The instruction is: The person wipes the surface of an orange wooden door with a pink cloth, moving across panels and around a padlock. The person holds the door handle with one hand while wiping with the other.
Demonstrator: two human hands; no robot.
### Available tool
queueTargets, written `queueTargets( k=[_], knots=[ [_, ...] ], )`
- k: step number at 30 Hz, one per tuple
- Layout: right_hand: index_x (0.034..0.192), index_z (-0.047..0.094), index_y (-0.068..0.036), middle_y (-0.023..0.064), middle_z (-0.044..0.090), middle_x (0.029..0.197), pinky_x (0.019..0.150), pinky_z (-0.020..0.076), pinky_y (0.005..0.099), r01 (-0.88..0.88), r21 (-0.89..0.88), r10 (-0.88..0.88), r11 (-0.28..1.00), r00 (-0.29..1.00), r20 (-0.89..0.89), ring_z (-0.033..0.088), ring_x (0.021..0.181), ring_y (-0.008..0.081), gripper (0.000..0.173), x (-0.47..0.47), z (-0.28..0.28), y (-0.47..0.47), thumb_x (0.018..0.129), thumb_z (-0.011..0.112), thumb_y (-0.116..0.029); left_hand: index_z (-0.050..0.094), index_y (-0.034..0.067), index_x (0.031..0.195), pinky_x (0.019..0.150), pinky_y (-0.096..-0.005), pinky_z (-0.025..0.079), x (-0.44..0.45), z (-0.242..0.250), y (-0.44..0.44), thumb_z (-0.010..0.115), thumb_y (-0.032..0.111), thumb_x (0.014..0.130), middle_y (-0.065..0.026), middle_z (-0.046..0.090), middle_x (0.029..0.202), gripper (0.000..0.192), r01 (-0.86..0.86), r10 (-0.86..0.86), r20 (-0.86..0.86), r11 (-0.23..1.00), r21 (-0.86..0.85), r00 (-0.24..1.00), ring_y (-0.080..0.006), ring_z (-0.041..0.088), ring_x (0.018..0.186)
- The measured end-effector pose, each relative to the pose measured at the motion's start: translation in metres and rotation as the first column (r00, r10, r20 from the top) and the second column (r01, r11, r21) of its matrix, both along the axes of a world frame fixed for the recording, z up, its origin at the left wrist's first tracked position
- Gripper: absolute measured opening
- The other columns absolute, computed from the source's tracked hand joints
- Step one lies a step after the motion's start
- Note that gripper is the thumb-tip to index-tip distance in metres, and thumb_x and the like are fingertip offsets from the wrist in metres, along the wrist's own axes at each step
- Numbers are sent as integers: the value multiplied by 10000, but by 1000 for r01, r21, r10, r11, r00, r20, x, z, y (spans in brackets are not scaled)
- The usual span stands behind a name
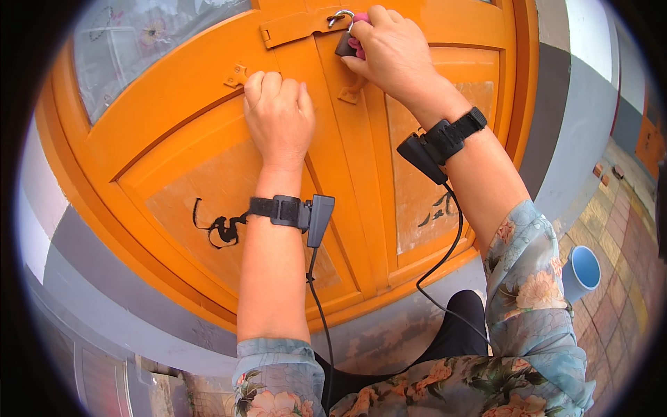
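My left hand (281, 112) is closed around the handle on the left leaf of an orange wooden double door (208, 125). The handle's mounting plate (236, 76) shows beside my knuckles; its grip is hidden under the fingers. Higher up, my right hand (393, 49) grips a dark-bodied padlock (344, 45), with a pink, soft-looking item (357, 46) bunched between hand and lock. The padlock's silver shackle (342, 14) is open, its free end at the staple of the orange metal hasp (297, 28). My fingers cover part of the lock.
A second handle (350, 94) is fixed to the right leaf below my right hand. Glass (151, 41) fills the upper left panel. Black cables (321, 313) run from both wrist devices. A blue bucket (582, 273) stands on the paving at right, with brick pieces (599, 172) farther off.
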State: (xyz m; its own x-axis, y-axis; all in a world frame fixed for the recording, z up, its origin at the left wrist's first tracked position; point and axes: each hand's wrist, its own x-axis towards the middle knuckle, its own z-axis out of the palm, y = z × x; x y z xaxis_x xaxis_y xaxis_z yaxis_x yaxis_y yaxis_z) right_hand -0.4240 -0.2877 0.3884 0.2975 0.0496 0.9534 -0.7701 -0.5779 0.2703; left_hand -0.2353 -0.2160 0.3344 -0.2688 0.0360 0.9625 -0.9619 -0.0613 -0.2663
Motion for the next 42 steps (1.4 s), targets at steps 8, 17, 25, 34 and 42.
queueTargets(
  k=[8, 17, 25, 34, 42],
  knots=[
    [995, 745, -138, 76, 611, 1041, 854, 494, 401, 7, -103, -8, 995, 1000, -12, 602, 1041, 262, 283, -10, -4, -7, 762, 819, -280, 646, 23, 757, 919, -418, 475, 0, 1, 1, 761, 103, 822, -96, 579, 876, 155, 34, -34, 5, 999, -3, 999, -316, 529, 1045],
    [1079, 696, -129, 105, 612, 985, 809, 521, 436, -193, 41, 191, 980, 981, 47, 620, 956, 306, 289, -30, -3, 6, 812, 786, -195, 644, 24, 754, 916, -420, 474, 0, 1, 4, 755, 108, 834, -96, 571, 867, 161, 41, -41, 1, 999, 10, 999, -317, 527, 1042],
    [1194, 633, -29, 96, 616, 1050, 809, 509, 424, -207, -345, 175, 916, 977, -123, 609, 930, 268, 330, 31, -33, 20, 896, 629, -170, 650, 40, 745, 922, -444, 485, -1, 3, 2, 762, 126, 795, -107, 609, 919, 150, 7, -6, -24, 999, 45, 1000, -341, 546, 1093],
    [1350, 576, 35, 49, 628, 910, 661, 512, 287, 369, -155, -395, 916, 897, -199, 611, 797, 170, 548, 40, -38, 22, 856, 635, -196, 645, 36, 765, 935, -452, 475, 0, 2, 3, 753, 136, 806, -112, 604, 906, 153, 49, -48, -14, 997, 56, 999, -348, 545, 1082],
    [1420, 476, 144, 52, 708, 685, 518, 550, 333, 289, 177, -245, 941, 942, -231, 710, 601, 188, 627, 47, -22, 30, 887, 601, -163, 645, 37, 764, 936, -450, 475, 0, 2, 7, 757, 132, 809, -109, 603, 904, 154, 49, -49, -1, 997, 61, 999, -345, 545, 1074]
  ],
)
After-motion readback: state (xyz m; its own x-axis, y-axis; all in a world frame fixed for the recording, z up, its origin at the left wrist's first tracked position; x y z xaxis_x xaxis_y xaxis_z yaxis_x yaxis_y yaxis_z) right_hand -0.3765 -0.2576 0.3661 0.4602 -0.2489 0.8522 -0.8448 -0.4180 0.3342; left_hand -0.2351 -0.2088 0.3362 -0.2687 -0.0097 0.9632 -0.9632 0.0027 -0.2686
